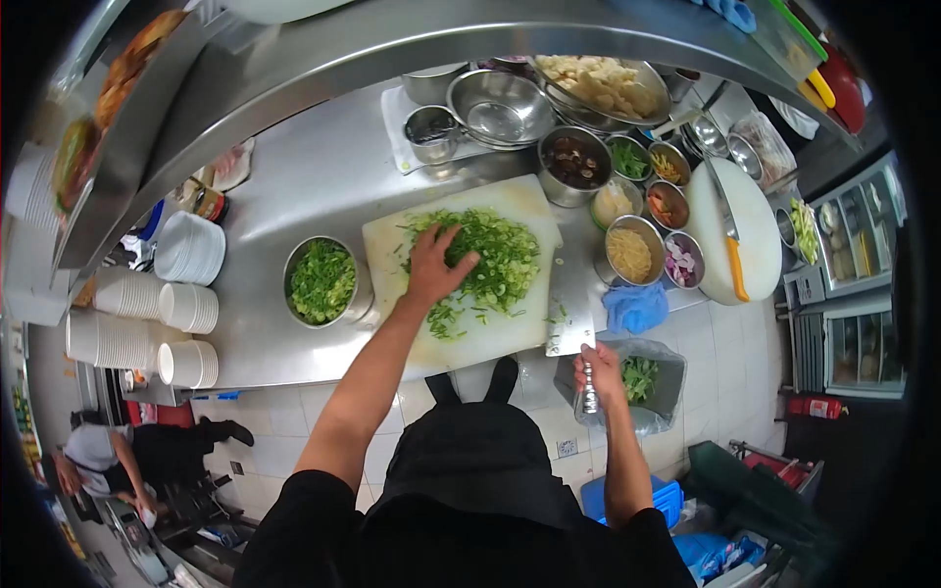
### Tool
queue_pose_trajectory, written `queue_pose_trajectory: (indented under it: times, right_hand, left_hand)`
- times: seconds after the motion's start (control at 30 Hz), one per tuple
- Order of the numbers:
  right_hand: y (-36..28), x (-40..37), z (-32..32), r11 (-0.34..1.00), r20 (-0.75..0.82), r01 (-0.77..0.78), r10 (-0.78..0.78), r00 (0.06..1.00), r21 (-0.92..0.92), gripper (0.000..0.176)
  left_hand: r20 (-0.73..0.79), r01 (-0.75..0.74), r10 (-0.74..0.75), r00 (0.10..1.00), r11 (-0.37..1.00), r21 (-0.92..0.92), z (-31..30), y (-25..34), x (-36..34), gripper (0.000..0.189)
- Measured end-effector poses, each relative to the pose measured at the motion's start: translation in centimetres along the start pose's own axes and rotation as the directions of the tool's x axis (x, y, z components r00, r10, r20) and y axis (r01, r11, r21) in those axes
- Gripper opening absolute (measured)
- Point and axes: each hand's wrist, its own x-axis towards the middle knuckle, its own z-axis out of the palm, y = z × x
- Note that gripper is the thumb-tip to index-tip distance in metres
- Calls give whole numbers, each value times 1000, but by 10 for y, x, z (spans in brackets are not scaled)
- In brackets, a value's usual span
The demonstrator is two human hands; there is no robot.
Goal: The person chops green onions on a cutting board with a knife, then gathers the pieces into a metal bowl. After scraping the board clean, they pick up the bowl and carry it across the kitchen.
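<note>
A heap of chopped green onions (pixel 500 257) covers much of the white cutting board (pixel 387 238). My left hand (pixel 436 265) lies on the heap's left side, its fingers spread. In my right hand (pixel 600 372) is the handle of a cleaver (pixel 570 318), whose wide blade rests at the board's right edge with a few green bits on it. Left of the board stands a metal container (pixel 361 294) filled with more chopped green onions (pixel 321 281).
Bowls of ingredients, among them shredded yellow food (pixel 628 254), crowd the right. A yellow-handled knife (pixel 733 245) lies on a round white board (pixel 765 260). Below the counter is a lined bin (pixel 668 392). Stacked paper bowls (pixel 188 363) stand left. A metal shelf (pixel 412 44) overhangs. Another person (pixel 108 461) is lower left.
</note>
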Motion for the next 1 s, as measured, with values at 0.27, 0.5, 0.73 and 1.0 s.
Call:
queue_pose_trajectory:
  times: [0.27, 0.5, 0.73, 1.0]
  right_hand:
    - [59, 5, 98, 976, 176, -68, 105, 979, -206, 18]
    - [61, -25, 107, 984, 272, -3, 51, 961, -176, 16]
    - [35, -48, 113, 977, 245, -6, 59, 968, -214, 22]
    - [17, -48, 145, 981, 313, 2, 59, 948, -192, 19]
  left_hand:
    - [-149, 72, -50, 988, 987, 141, 55, 71, -54, 68]
    - [-359, -70, 75, 930, 997, 29, 26, 85, -62, 37]
    - [-396, -64, 45, 917, 997, -34, 24, 95, -68, 34]
    - [-498, -9, 4, 867, 1000, -7, -23, 90, -65, 34]
